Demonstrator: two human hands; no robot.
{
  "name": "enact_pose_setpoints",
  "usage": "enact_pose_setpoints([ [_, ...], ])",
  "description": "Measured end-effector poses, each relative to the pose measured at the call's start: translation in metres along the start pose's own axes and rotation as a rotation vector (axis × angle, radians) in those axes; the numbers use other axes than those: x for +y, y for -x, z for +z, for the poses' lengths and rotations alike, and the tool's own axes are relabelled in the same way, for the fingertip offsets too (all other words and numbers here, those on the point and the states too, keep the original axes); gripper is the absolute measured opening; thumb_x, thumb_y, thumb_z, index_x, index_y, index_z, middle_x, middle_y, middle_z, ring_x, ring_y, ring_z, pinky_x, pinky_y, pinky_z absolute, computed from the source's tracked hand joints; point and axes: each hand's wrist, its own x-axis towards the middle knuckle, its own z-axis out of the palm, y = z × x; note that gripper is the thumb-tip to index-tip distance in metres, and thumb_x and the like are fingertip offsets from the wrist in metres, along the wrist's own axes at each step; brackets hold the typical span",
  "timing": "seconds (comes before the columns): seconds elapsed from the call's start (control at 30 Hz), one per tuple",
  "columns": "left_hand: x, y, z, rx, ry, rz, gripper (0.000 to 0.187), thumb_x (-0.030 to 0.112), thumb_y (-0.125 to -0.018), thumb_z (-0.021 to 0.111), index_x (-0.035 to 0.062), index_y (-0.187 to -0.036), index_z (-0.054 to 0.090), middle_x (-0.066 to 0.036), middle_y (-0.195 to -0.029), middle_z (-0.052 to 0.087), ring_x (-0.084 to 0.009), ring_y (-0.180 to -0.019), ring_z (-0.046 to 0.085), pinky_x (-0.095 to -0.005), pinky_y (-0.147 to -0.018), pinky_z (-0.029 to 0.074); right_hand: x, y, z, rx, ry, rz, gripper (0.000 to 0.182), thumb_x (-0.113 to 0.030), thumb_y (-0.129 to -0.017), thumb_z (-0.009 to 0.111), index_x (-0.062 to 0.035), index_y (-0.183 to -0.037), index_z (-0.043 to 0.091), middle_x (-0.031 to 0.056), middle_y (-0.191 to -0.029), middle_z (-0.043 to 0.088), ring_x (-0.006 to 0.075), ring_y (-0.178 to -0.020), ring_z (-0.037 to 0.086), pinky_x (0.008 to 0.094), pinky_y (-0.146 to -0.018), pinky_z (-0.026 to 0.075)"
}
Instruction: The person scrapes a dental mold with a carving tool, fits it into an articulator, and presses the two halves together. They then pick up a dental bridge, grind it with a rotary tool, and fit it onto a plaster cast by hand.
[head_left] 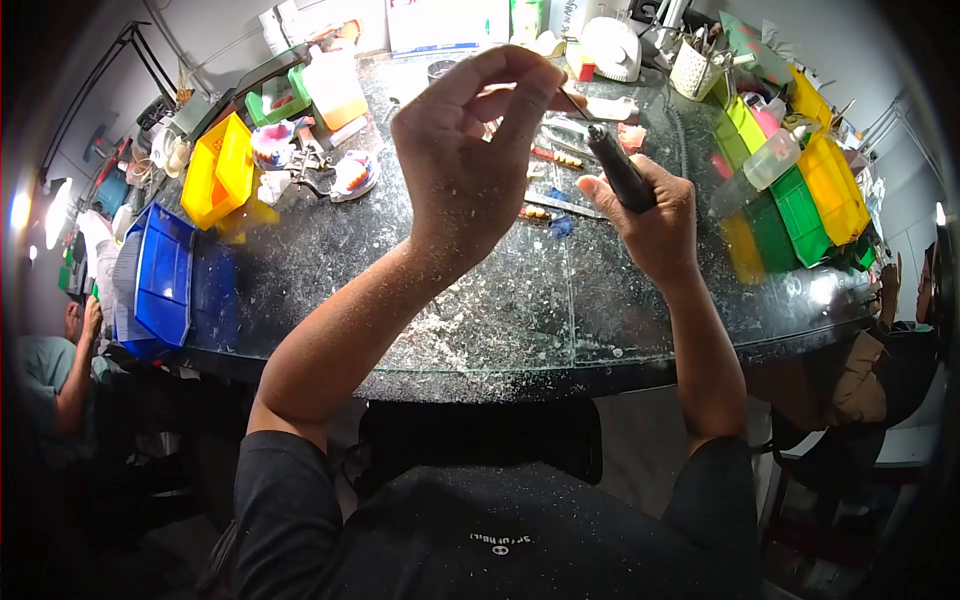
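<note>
My left hand [470, 150] is raised over the middle of the bench, dusted with pale powder. Its thumb and fingertips come together at the thin shaft [573, 101] that sticks out of a black handpiece [622, 172]. My right hand [655, 215] is wrapped round the body of this handpiece, which tilts up and to the left. Beyond and between the hands lie strips of small tooth-like pieces [558, 157] and a metal tool [570, 203]. Whether my left fingertips hold anything besides the shaft is hidden.
White shavings cover the dark bench [480, 335]. At the left stand a blue bin [160, 275], a yellow bin [218, 170] and dental models [352, 175]. Green [800, 215] and yellow bins stand right, with a white brush holder [695, 70] behind. Other people sit at both sides.
</note>
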Motion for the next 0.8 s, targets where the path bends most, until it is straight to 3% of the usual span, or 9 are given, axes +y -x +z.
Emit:
enact_pose_setpoints([
  [0.37,0.005,0.002,0.003,-0.007,-0.008,-0.008,0.011,0.006,-0.088,0.065,-0.0036,-0.093,0.066,-0.01,-0.086,0.07,-0.0173,-0.083,0.07,-0.0241,-0.073,0.053,-0.001,-0.001,-0.001,0.013,-0.03,0.014,0.018,-0.014,-0.08,0.077,-0.0003,-0.084,0.066,-0.0012,-0.066,0.061,0.0016,-0.064,0.051,0.0207,-0.057,0.044],
  [0.47,-0.008,0.003,0.001,-0.096,-0.139,0.059,0.008,0.005,-0.085,0.067,0.0005,-0.09,0.068,-0.012,-0.091,0.07,-0.02,-0.092,0.068,-0.0287,-0.079,0.052,0.0,-0.001,-0.001,0.024,-0.02,0.005,0.017,-0.013,-0.08,0.076,-0.0002,-0.084,0.066,-0.0006,-0.068,0.063,0.0014,-0.064,0.051,0.0205,-0.057,0.043],
  [0.5,-0.013,0.004,0.004,-0.139,-0.177,0.095,0.008,0.009,-0.081,0.07,0.0034,-0.087,0.07,-0.015,-0.106,0.067,-0.0226,-0.104,0.064,-0.0343,-0.086,0.05,0.001,0.0,-0.001,0.028,-0.013,0.002,0.017,-0.013,-0.08,0.076,-0.0002,-0.085,0.066,-0.0004,-0.068,0.063,0.0013,-0.064,0.051,0.0203,-0.057,0.043],
  [0.63,-0.02,0.01,0.006,-0.199,-0.231,0.15,0.057,0.036,-0.074,0.079,0.006,-0.119,0.059,-0.016,-0.133,0.051,-0.0267,-0.124,0.05,-0.0429,-0.102,0.04,0.008,-0.002,-0.007,-0.005,-0.082,0.005,0.017,-0.012,-0.082,0.074,0.0003,-0.089,0.065,0.0025,-0.073,0.066,0.005,-0.069,0.059,0.0221,-0.064,0.05],
  [0.67,-0.017,0.014,0.007,-0.354,-0.106,-0.006,0.073,0.041,-0.071,0.081,0.0072,-0.129,0.05,-0.015,-0.134,0.05,-0.0264,-0.128,0.045,-0.0442,-0.106,0.035,0.009,-0.002,-0.009,-0.029,-0.15,0.014,0.017,-0.011,-0.082,0.074,0.0005,-0.091,0.065,0.0032,-0.075,0.066,0.0067,-0.071,0.061,0.0229,-0.066,0.052],
  [0.7,-0.024,0.017,0.015,-0.407,0.017,0.039,0.064,0.034,-0.073,0.081,0.0066,-0.124,0.054,-0.015,-0.128,0.054,-0.0257,-0.123,0.05,-0.0436,-0.104,0.038,0.009,-0.002,-0.008,-0.053,-0.22,0.025,0.017,-0.011,-0.082,0.073,0.0006,-0.092,0.065,0.004,-0.078,0.067,0.0085,-0.072,0.063,0.0237,-0.067,0.054],
  [0.77,-0.028,0.025,0.02,-0.571,0.077,-0.067,0.056,0.025,-0.073,0.08,0.0071,-0.121,0.056,-0.013,-0.119,0.06,-0.0243,-0.115,0.055,-0.0432,-0.103,0.039,0.002,0.0,-0.008,-0.085,-0.508,-0.023,0.031,-0.01,-0.078,0.077,-0.0014,-0.105,0.063,0.0033,-0.081,0.067,0.0104,-0.074,0.065,0.0252,-0.069,0.055],
  [0.8,-0.024,0.027,0.027,-0.528,0.159,-0.115,0.045,0.02,-0.073,0.079,0.0064,-0.112,0.062,-0.012,-0.109,0.064,-0.0249,-0.107,0.059,-0.0432,-0.098,0.041,0.0,0.0,-0.012,-0.144,-0.593,-0.023,0.033,-0.008,-0.078,0.077,-0.0017,-0.107,0.063,0.004,-0.085,0.067,0.0114,-0.078,0.065,0.0257,-0.072,0.056],
])
